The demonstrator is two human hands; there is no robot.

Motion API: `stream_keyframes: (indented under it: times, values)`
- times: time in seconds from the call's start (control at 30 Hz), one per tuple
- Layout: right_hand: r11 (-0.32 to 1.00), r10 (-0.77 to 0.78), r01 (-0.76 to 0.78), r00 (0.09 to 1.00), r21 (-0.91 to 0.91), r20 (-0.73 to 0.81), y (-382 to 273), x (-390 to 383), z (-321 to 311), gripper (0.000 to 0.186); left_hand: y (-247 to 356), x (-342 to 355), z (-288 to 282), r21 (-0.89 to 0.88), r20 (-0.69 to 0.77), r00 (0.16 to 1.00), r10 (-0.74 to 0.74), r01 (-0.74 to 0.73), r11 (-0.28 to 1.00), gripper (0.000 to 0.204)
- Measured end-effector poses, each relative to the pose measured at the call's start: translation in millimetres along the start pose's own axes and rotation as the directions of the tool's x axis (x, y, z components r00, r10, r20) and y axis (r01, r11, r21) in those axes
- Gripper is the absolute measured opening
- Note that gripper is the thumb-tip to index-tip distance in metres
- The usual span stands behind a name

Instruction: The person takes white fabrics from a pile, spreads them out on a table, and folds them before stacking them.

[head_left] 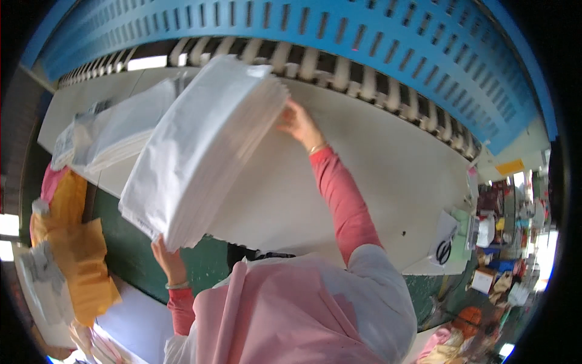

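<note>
A thick stack of translucent white plastic bags (182,145) slants across the left half of the white table, its near end jutting past the table's front edge. My left hand (170,262) grips the near corner of the stack from below. At the stack's far right edge, my right hand (300,126) has its fingers closed on the layered sides. A second pile of similar bags (124,124) lies flat to the left, partly covered by the held stack.
Behind the table (364,176) runs a blue slotted machine guard (339,30) above a row of white rollers (309,64). Black-handled scissors (444,252) lie on papers at the right. Orange-yellow packaging (79,261) and grey plastic (42,273) sit at the left.
</note>
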State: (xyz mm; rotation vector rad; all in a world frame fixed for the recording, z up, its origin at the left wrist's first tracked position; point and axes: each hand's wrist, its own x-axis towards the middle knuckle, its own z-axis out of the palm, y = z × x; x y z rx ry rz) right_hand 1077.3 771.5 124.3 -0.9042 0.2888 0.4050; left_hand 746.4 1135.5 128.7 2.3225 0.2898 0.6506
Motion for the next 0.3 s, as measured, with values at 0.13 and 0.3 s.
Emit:
stream_keyframes:
  times: [0.13, 0.3]
  values:
    - [0.975, -0.183, 0.177, 0.983, -0.133, -0.031, 14.9, -113.0, -61.6, 0.038, 2.3, -4.2, 17.9, -0.891, 0.166, 0.669, -0.724, 0.417, 0.181, 0.031]
    - [0.939, -0.338, 0.305, 0.908, -0.161, -0.247, 4.3, -276.8, -140.5, 0.032, -236.2, -82.5, 71.3, -0.589, 0.728, 0.651, 0.215, 0.754, -0.289, 0.030]
